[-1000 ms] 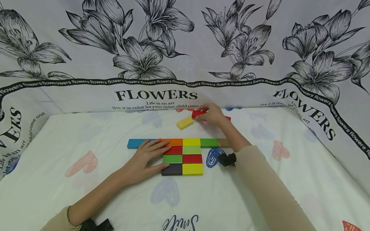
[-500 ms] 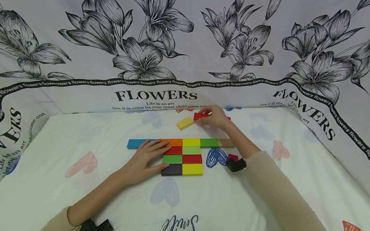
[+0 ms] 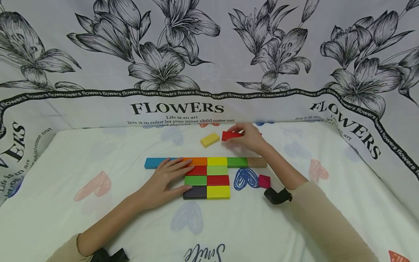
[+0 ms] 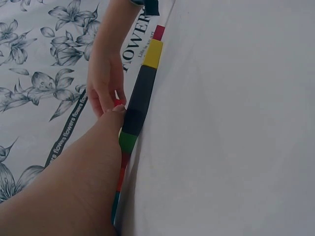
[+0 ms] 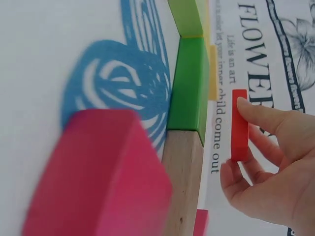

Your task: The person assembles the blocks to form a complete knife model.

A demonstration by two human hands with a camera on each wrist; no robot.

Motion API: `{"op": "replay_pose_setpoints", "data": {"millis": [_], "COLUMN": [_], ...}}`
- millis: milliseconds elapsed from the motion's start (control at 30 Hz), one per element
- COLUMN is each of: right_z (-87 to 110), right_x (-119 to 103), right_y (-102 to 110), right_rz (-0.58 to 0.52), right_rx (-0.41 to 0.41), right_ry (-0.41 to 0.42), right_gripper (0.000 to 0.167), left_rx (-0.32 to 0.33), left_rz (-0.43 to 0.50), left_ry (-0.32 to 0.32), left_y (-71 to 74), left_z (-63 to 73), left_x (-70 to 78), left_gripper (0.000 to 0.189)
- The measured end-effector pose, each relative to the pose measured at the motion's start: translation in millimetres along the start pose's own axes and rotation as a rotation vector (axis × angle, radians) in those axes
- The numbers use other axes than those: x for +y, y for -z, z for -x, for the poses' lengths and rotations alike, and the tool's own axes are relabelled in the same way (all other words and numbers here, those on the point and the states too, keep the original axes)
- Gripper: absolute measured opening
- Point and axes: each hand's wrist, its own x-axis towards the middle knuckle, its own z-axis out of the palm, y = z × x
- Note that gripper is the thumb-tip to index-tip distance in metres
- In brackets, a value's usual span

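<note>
My right hand (image 3: 252, 139) pinches a red block (image 3: 229, 135) above the far part of the cloth. In the right wrist view, thumb and fingers grip the red block (image 5: 239, 125) at its ends. My left hand (image 3: 163, 182) rests with extended fingers on the left side of a flat arrangement of coloured blocks. Its far row runs from a blue block (image 3: 157, 163) to a wooden block (image 3: 256, 162). Below it are shorter rows, ending in a black block (image 3: 194, 193) and a yellow block (image 3: 218, 192) nearest me. Part of the arrangement is hidden under the left hand.
A loose yellow block (image 3: 210, 139) lies left of the right hand. A crimson block (image 3: 264, 181) stands right of the rows, near the black wrist camera (image 3: 277, 196). Another red piece is mostly hidden behind the right hand. A flower-printed cloth (image 3: 262, 109) rises at the back.
My right hand has moved right and slightly toward me with the red block, away from the loose yellow block. The crimson block has come into view. The left hand stays in place.
</note>
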Motion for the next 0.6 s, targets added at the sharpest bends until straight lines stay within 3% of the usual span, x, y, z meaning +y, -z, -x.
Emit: {"op": "replay_pose_setpoints", "data": {"millis": [433,600], "right_z": [34.9,48.4], "right_x": [-3.3,-0.4], "right_y": [-0.7,-0.3], "right_rz": [0.020,0.039], "right_rx": [-0.006,-0.007], "right_ry": [0.006,0.051], "right_gripper": [0.044,0.044], "left_rx": [-0.002,-0.004], "left_rz": [-0.007,-0.003], "left_ry": [0.000,0.003], "left_y": [0.1,0.7], "left_z": [0.4,0.4], "left_x": [0.7,2.1], "left_gripper": [0.064,0.064]}}
